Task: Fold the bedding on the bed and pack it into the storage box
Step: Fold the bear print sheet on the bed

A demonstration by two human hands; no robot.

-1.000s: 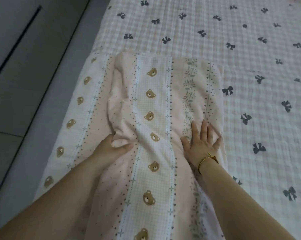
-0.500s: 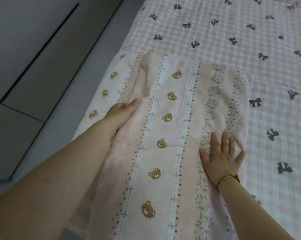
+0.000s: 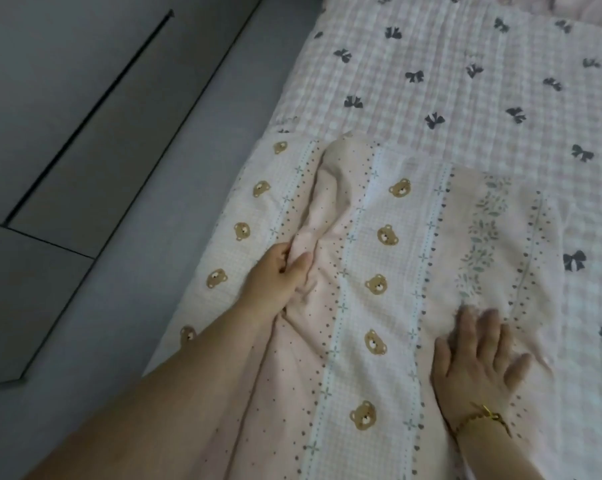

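Two hands at work on half-folded bedding

Two bare hands meet the cloth. The left hand point(image 3: 278, 271) pinches a raised ridge of it between thumb and fingers. The right hand point(image 3: 479, 362), a gold chain bracelet point(image 3: 479, 419) at its wrist, lies flat with fingers spread, slightly blurred. Both rest on the pale pink bear-printed cotton bedding point(image 3: 379, 258), layered at the near-left edge of the pink gingham bow-patterned bed sheet point(image 3: 465, 81). It looks soft, light and limp, likely best gripped at edges and corners. No storage box is in view.
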